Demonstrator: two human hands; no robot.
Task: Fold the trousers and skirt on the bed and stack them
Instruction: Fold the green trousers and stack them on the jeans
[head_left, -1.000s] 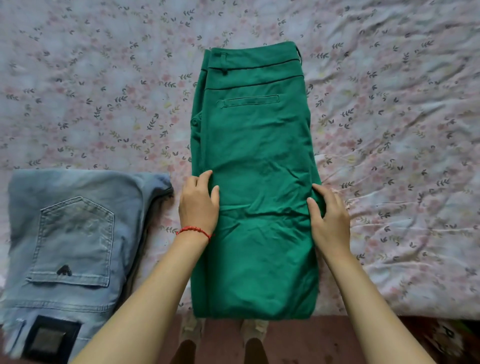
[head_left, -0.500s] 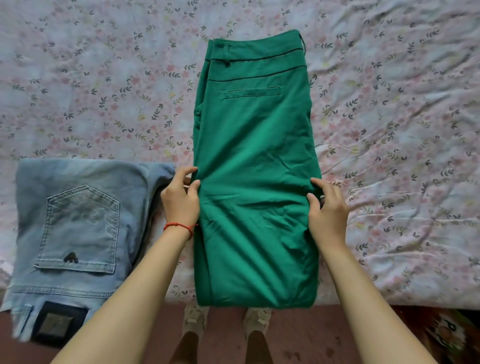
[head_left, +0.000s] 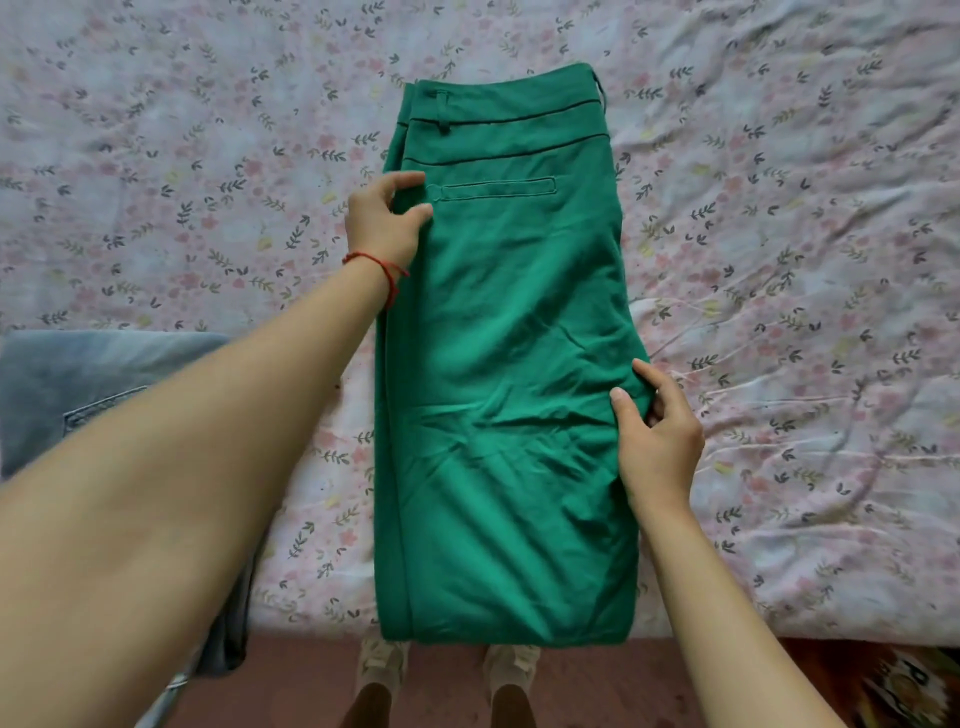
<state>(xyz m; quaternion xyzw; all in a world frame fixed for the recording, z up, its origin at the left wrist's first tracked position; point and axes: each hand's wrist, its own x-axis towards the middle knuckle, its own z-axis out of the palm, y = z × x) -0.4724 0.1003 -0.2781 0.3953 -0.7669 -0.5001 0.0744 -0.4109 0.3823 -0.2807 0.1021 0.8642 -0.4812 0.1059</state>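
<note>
Green trousers (head_left: 509, 374) between both hands' fingers (head_left: 631, 410)

The left forearm (head_left: 171, 493) covers most of the denim garment (head_left: 78, 374), which also runs off the picture's left edge, so its shape and fold stay unclear. The right hand (head_left: 657, 441) has fingertips tucked behind the green trousers (head_left: 509, 389) edge, hiding its grip. The shoes (head_left: 382, 657) show only partly below the bed (head_left: 779, 260).
</note>
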